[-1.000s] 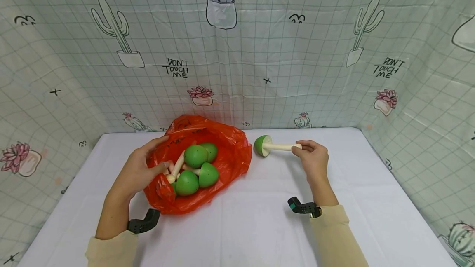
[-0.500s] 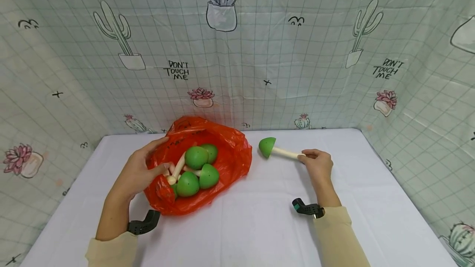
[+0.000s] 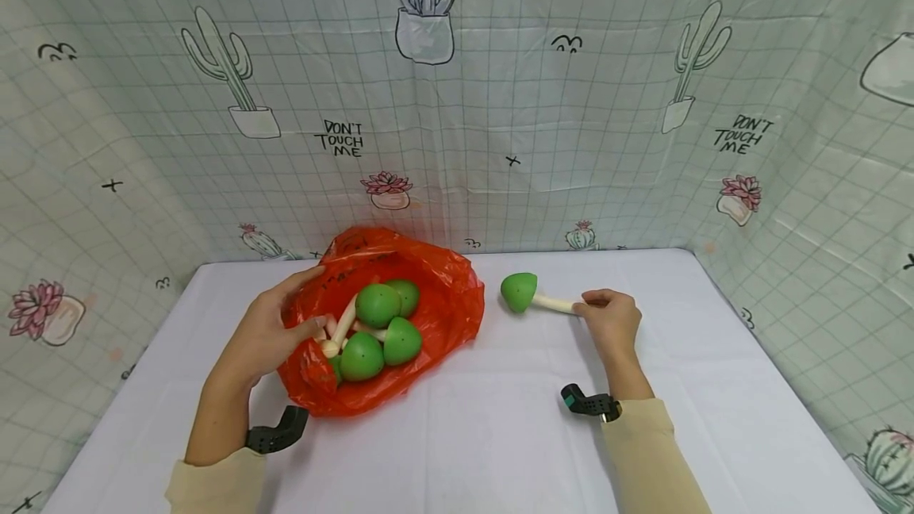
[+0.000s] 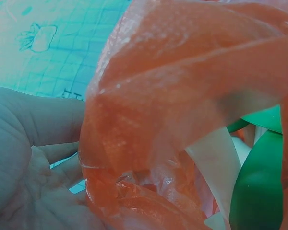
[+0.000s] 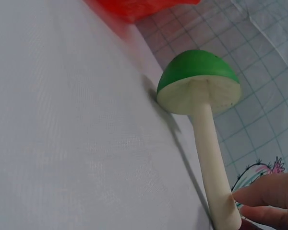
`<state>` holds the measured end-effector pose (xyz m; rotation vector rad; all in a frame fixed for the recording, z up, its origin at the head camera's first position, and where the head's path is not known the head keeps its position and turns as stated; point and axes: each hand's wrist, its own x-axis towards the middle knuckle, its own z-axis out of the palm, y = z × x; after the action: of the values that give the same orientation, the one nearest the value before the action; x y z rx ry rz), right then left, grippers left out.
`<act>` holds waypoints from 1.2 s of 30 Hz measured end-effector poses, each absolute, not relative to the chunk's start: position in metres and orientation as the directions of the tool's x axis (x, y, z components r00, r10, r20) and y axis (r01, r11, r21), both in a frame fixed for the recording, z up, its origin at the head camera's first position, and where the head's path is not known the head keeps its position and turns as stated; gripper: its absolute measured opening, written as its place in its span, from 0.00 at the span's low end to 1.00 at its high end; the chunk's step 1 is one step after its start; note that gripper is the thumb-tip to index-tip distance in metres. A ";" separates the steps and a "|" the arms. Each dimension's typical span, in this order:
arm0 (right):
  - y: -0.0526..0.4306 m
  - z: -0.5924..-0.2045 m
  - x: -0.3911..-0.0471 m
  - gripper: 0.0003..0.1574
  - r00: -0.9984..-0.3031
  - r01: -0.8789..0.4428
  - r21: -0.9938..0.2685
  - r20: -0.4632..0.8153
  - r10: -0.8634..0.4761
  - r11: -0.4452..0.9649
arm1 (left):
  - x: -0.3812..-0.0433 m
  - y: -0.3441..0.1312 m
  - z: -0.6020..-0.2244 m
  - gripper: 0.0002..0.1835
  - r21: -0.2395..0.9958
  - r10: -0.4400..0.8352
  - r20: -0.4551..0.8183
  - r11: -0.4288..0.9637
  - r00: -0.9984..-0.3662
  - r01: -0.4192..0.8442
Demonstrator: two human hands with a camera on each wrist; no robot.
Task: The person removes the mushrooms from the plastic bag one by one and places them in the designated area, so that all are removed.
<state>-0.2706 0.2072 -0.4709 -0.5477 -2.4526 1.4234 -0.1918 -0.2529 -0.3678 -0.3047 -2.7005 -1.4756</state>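
Observation:
My right hand [image 3: 610,320] pinches the stem end of a toy mushroom [image 3: 519,292] with a green domed cap and a pale stem. In the right wrist view the mushroom [image 5: 206,124] lies low over the white cloth, its cap's pale underside showing; whether the cap touches the cloth I cannot tell. My left hand [image 3: 267,327] grips the left rim of a crumpled red plastic bag [image 3: 450,300], thumb at its mouth. Several more green-capped mushrooms [image 3: 362,355] lie inside the bag. The left wrist view shows the translucent bag [image 4: 134,124] hiding some of the hand's fingers.
A white cloth covers the table [image 3: 471,450]. Behind and at both sides hangs a grid-patterned curtain [image 3: 471,101] printed with cacti, close to the table's far edge. Each wrist wears a black camera mount [image 3: 278,431].
My right hand has shifted slightly right and toward me with the mushroom, whose cap has turned so its green top shows more. The left hand and bag stay nearly still.

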 end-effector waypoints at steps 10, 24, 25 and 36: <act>0.208 -0.470 -0.268 0.18 -0.902 0.184 -0.861 0.044 0.430 0.474 | -0.192 -0.253 -0.368 0.39 0.825 0.152 0.145 0.527 -0.978 0.204; 0.210 -0.471 -0.269 0.18 -0.906 0.170 -0.861 0.054 0.420 0.479 | -0.191 -0.254 -0.368 0.38 0.823 0.149 0.136 0.533 -0.979 0.196; 0.210 -0.471 -0.269 0.18 -0.906 0.169 -0.861 0.056 0.421 0.479 | -0.191 -0.253 -0.368 0.38 0.824 0.149 0.137 0.532 -0.979 0.196; 0.210 -0.468 -0.270 0.18 -0.907 0.179 -0.860 0.044 0.418 0.478 | -0.192 -0.253 -0.368 0.38 0.819 0.148 0.132 0.540 -0.980 0.192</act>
<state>-0.2696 0.2104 -0.4684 -0.5120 -2.4790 1.3977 -0.1919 -0.2530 -0.3678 -0.3000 -2.7160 -1.4534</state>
